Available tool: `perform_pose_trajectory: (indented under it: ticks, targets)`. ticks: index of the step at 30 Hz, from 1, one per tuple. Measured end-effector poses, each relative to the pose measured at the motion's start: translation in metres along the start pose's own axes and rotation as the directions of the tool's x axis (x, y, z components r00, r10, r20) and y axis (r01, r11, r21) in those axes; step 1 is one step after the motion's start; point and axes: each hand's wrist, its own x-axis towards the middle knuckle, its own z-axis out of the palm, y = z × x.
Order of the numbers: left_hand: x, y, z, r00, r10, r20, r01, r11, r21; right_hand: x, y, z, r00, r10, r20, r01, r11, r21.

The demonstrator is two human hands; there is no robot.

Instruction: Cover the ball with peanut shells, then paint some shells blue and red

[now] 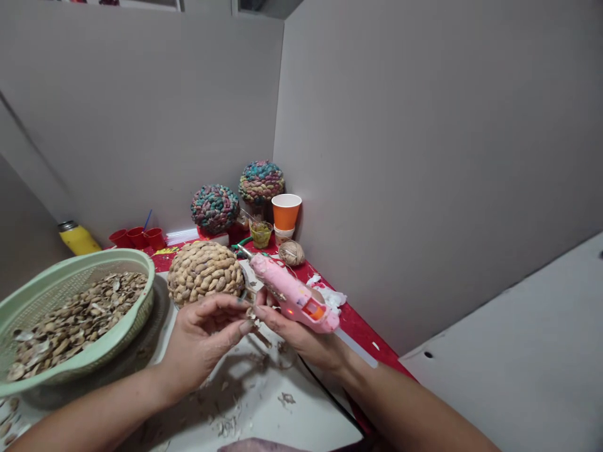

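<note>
Diagonally across the head view, a pink glue gun (292,292) sits above the surface (301,411), held in the closed right hand (292,333). Its nozzle (245,252) points forward and left; the long axis runs back to the glue stick (358,349). The left hand (202,342) pinches a bit of shell (253,314). A peanut ball (205,273) and basket (144,304) crowd the left; a wall (424,157) bounds the right; scrap-strewn room lies nearest.

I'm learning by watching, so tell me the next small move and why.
Perhaps let the left hand alone hold the small bit: both hands meet at it, yet the right hand also carries the pink glue gun, its light lit; freeing the right one would likely make the gun easier to aim.
</note>
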Motion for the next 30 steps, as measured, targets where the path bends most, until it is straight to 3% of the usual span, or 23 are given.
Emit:
perform_pose_trajectory:
  ticks: [7,13,17,20,24,27,30]
  targets:
    - [-0.004,-0.003,-0.002,0.992,0.117,-0.044,-0.11,0.983,0.147,-0.007,-0.002,0.002,0.999,-0.012,-0.038,0.01,0.999,-0.053]
    - [-0.005,-0.002,-0.002,0.935,0.355,-0.006,-0.321,0.851,0.417,-0.008,0.017,0.001,0.982,-0.162,-0.097,0.129,0.95,-0.283]
    - [-0.007,-0.006,-0.003,0.914,0.404,0.02,-0.368,0.81,0.457,-0.011,0.019,0.001,0.978,-0.182,-0.099,0.133,0.919,-0.371]
    - [-0.008,-0.009,-0.002,0.948,0.318,-0.02,-0.287,0.879,0.381,-0.011,0.016,0.001,0.971,-0.215,-0.103,0.154,0.896,-0.417]
    - [-0.006,-0.01,-0.002,0.996,0.075,-0.05,-0.065,0.983,0.169,-0.01,0.014,-0.001,0.957,-0.286,-0.051,0.232,0.858,-0.459]
    - [-0.003,-0.004,-0.002,0.997,-0.07,-0.015,0.07,0.997,0.031,-0.008,0.013,-0.002,0.959,-0.277,-0.063,0.225,0.877,-0.424]
    - [0.001,0.002,-0.004,0.989,-0.141,0.044,0.144,0.988,-0.057,-0.007,0.009,-0.002,0.982,-0.179,-0.064,0.151,0.939,-0.31]
